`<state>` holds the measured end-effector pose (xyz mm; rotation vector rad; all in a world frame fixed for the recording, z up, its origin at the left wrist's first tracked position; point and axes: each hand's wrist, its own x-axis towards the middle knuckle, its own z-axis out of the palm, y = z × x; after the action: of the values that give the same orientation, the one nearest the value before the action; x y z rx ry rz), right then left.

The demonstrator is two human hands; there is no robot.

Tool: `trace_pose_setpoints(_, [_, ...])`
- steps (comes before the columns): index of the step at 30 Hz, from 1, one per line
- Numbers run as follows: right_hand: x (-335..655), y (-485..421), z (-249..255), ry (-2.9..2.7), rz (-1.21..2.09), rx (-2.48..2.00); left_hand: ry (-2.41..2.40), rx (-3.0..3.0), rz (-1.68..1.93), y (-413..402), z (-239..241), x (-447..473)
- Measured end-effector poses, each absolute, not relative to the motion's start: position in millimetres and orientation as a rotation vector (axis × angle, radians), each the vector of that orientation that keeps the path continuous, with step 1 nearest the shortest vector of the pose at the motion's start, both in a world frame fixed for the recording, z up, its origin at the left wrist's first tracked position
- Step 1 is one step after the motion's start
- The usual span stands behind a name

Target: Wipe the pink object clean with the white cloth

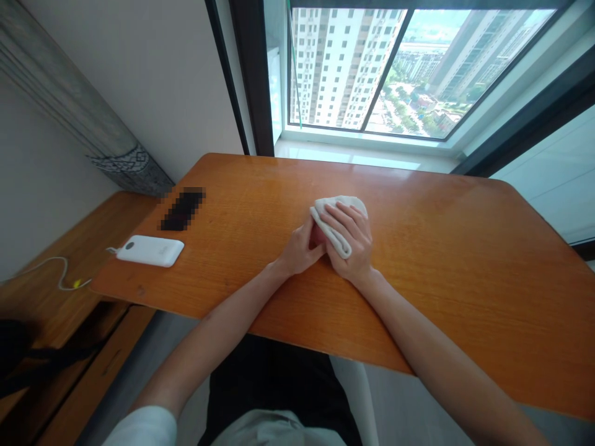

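Reaching up from the bottom edge of the frame, two bare forearms cross a lap in dark clothing and meet near the middle of the picture over an orange-brown wooden surface (465, 279). The right hand (353, 238) lies on top of a small white cloth (335, 217), its fingers spread and curled over the folded fabric, so its grip is closed on the cloth and presses it against the wood. The left hand (300, 248) sits just beside it, touching the right hand at the thumb side; its fingers are tucked under toward the cloth, and whether they actually pinch the fabric cannot be told from here. The cloth sits at the centre of the surface, slightly toward the far edge, partly hidden under the right hand.

Further left, near the left edge of the surface, a white power bank (149, 250) lies flat, with a white cable (60, 275) trailing off it onto a lower wooden ledge. Just beyond the power bank lies a dark, blurred-out object (182, 209). Beyond the far edge of the surface, a window (395, 68) in the upper right of the frame shows high-rise buildings.
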<state>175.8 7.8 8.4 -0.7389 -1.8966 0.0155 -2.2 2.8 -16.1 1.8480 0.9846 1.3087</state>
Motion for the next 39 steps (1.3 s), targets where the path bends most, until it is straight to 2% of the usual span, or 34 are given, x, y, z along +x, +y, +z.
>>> trace_pose_setpoints(2, [173.7, 9.1, 7.9, -1.85, 0.04, -0.762, 0.983, 1.845, 1.312, 2.7, -15.1, -1.8])
trace_pose_setpoints(8, [173.3, 17.4, 5.1, -1.54, 0.387, -0.977, 0.983, 1.856, 1.301, -1.4, -3.2, -1.3])
trace_pose_setpoints(14, [174.2, 7.7, 6.8, -1.868, 0.026, -0.728, 0.981, 1.844, 1.31, 2.7, -14.0, -2.4])
trace_pose_setpoints(16, [173.1, 9.5, 6.3, -1.836, 0.059, -0.749, 0.985, 1.84, 1.309, 2.3, -12.6, -2.2])
trace_pose_setpoints(21, [173.8, 15.7, 5.9, -1.533, 0.396, -0.974, 0.99, 1.856, 1.291, -1.3, -3.4, -1.9])
trace_pose_setpoints(27, [172.1, 4.6, 8.6, -1.849, 0.071, -0.743, 1.011, 1.852, 1.307, 3.2, -16.0, -2.5])
trace_pose_setpoints(34, [171.5, 16.9, 1.7, -1.439, 0.39, -1.014, 0.983, 1.862, 1.297, -1.6, -2.5, -1.7])
trace_pose_setpoints(39, [171.1, 5.1, 6.3, -1.778, 0.099, -0.793, 0.988, 1.858, 1.313, 1.7, -10.3, -3.1])
